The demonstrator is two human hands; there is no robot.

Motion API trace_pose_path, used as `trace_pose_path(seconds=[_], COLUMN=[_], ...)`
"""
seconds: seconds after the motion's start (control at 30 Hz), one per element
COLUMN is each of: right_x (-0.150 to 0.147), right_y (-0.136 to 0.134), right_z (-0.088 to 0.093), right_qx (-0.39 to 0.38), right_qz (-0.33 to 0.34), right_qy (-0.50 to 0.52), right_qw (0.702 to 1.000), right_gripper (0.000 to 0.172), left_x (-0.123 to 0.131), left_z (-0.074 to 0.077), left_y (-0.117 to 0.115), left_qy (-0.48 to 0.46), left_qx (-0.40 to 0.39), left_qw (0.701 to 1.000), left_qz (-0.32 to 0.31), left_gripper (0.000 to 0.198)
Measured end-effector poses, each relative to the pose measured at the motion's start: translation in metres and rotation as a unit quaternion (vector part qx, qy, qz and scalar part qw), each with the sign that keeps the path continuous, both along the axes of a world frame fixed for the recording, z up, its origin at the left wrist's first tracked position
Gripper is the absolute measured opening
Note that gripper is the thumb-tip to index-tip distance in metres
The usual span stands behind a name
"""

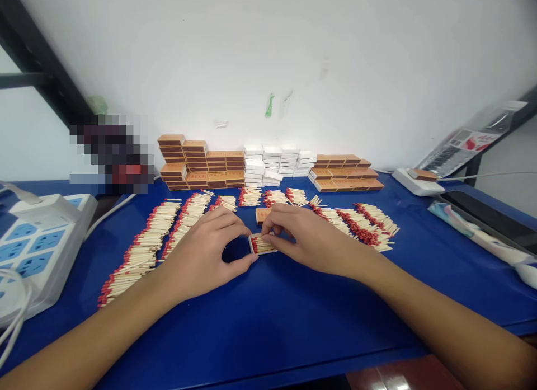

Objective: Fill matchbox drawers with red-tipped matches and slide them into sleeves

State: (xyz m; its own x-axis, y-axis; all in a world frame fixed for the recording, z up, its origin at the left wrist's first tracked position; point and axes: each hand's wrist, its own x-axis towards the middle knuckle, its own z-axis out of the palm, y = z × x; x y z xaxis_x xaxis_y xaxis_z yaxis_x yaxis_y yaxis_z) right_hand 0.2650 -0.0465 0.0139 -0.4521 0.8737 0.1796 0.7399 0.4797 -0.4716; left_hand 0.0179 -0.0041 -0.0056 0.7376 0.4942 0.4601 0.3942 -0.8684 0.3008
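A small white matchbox tray [257, 252] lies on the blue table with red-tipped matches [260, 244] inside. My left hand [210, 247] holds its left end between thumb and index finger. Over the tray's right part, my right hand [304, 236] has its fingers pinched together on the matches; the fingertips partly hide what is between them. An orange matchbox sleeve [260, 215] sits just behind the tray, partly covered by my right hand. Rows of loose matches [145, 239] spread to the left, and more piled matches [363, 225] lie to the right.
Along the wall stand stacked orange matchboxes [216, 180], white trays [272, 160] and more orange boxes [346, 183]. A power strip [50, 255] with cables is at left. At right are a white adapter [415, 183], a plastic bottle [465, 144] and a dark phone [490, 216].
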Motion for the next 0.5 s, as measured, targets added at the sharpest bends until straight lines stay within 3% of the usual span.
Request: trace_pose_path(seconds=[0.2, 0.33, 0.43, 0.5], right_x=[0.015, 0.063, 0.098, 0.111], right_y=[0.005, 0.025, 0.042, 0.050], right_z=[0.011, 0.021, 0.019, 0.014], right_qx=[0.035, 0.096, 0.049, 0.014], right_qz=[0.001, -0.097, -0.145, -0.142], right_qy=[0.018, -0.027, -0.099, -0.116], right_qw=[0.999, 0.990, 0.983, 0.983], right_gripper=[0.012, 0.018, 0.019, 0.018], left_x=[0.000, -0.001, -0.002, -0.003], left_z=[0.000, 0.000, 0.000, 0.000], left_y=[-0.002, -0.001, -0.001, 0.000], left_qy=[-0.003, -0.008, -0.005, -0.005], left_qx=[0.000, 0.006, 0.006, 0.006], left_qw=[1.000, 1.000, 1.000, 1.000], left_qz=[0.001, -0.001, 0.001, 0.004], left_gripper=[0.016, 0.018, 0.019, 0.019])
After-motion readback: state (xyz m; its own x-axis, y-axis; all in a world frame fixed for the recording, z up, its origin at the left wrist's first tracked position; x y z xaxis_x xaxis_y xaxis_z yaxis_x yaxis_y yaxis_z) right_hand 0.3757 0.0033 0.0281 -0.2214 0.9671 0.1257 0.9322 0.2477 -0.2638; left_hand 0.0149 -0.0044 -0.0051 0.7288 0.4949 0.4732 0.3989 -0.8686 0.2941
